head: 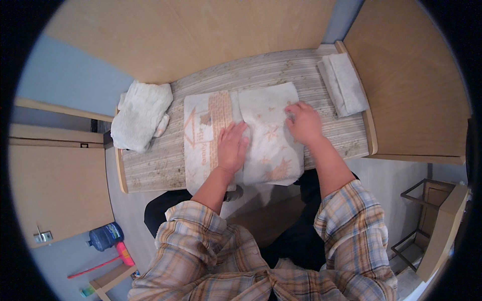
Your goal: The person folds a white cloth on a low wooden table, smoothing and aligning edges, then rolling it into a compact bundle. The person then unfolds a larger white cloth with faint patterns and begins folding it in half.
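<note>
A white towel with orange patterns [273, 150] lies on the tabletop in front of me, its right part folded inward, the two sides meeting near the middle. My left hand [233, 145] rests flat on it beside that seam, fingers slightly apart and holding nothing. At the towel's upper right edge is my right hand [304, 122], its fingers bent and touching the cloth; whether they pinch it is unclear. The towel's left part bears a brick pattern, a house outline and printed lettering. Its lower edge reaches the table's front edge.
A crumpled white cloth [141, 114] lies at the table's left end. At the right end is a folded grey-white towel [343, 84] beside the raised wooden rim [371, 128]. A wooden panel [211, 34] stands behind the striped tabletop [154, 169]. A blue water jug [106, 236] lies on the floor.
</note>
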Tool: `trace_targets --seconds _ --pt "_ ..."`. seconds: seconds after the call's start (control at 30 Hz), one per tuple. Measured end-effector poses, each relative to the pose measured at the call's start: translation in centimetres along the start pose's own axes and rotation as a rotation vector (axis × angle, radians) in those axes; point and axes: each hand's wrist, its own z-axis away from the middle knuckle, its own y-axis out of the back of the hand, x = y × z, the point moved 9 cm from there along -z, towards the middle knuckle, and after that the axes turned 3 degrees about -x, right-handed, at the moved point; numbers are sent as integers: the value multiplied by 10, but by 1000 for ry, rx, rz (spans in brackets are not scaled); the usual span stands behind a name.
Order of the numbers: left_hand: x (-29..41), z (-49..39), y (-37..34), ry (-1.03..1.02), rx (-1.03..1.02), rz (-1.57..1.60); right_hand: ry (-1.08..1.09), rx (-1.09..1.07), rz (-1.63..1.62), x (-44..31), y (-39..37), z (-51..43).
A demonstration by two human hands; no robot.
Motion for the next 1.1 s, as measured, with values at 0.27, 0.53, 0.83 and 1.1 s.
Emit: trace_targets --seconds 0.27,0.53,0.83,1.1 --pt "-6 -36 -19 110 -95 13 -49 5 359 6 -5 -11" --pt "0 -39 -15 104 -18 -103 28 -15 251 -7 -6 -16" --pt "2 9 -33 408 -366 658 -55 -123 314 18 -18 -23" --pt "-26 69 -27 723 4 945 -16 3 292 3 2 -15"
